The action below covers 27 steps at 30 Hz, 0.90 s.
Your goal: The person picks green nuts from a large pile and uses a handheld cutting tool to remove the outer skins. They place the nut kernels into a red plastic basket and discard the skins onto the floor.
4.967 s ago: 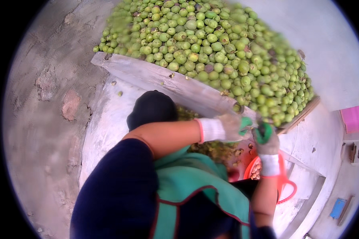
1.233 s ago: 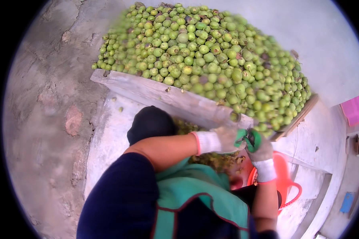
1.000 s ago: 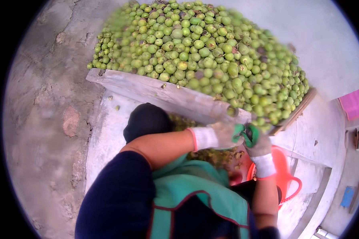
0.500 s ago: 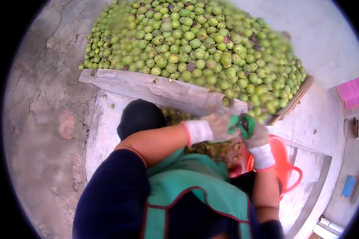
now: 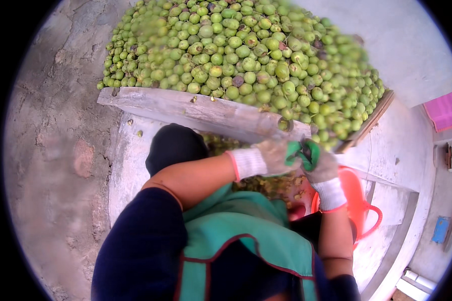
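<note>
My left hand (image 5: 275,156) and my right hand (image 5: 322,165) wear whitish knit gloves with green fingertips. They meet at the near right end of a board, fingers curled together. A small dark bit shows between the fingertips; what it is, I cannot make out. Just beyond lies a big heap of round green fruit (image 5: 236,55), some with brown or dark spots. Beneath my wrists are brownish-yellow scraps (image 5: 271,186), partly covered by my left forearm and the green apron.
A pale wooden board (image 5: 186,105) holds back the heap in front, and another board (image 5: 369,120) edges its right side. An orange-red plastic bucket (image 5: 350,188) with a looped handle stands beside my right forearm. Rough concrete (image 5: 60,175) lies left; a pink cloth (image 5: 447,110) hangs far right.
Both hands stay together at nearly the same spot, with slight finger movement. The whole view has shifted a little; the heap looks unchanged.
</note>
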Motion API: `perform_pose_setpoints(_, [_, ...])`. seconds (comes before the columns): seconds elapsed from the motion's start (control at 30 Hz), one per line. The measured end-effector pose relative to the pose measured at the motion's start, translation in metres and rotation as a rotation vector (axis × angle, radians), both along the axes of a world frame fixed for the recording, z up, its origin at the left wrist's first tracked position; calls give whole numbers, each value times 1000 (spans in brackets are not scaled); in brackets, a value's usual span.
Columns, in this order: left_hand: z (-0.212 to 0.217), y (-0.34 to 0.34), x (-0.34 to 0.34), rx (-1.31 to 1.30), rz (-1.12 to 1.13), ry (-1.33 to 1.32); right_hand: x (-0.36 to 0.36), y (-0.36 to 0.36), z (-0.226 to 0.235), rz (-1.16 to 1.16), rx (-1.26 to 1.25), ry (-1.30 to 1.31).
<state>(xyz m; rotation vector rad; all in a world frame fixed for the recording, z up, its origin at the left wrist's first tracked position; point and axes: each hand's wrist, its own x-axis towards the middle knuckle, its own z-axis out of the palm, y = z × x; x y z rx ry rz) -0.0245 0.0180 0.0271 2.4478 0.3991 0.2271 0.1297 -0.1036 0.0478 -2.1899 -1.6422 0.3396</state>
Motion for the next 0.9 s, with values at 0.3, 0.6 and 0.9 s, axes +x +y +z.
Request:
perform_pose_setpoints(0.3, [7,4,2,-66,-11,14,-2,3,16,-42,-63,32])
perform_pose_setpoints(0.6, [63,46,-5,-900,326,-427,23,-26,49,-198,70,224])
perform_pose_setpoints(0.9, [1,96,31,-1336,700,-480,56,11,5,-281,-140,476])
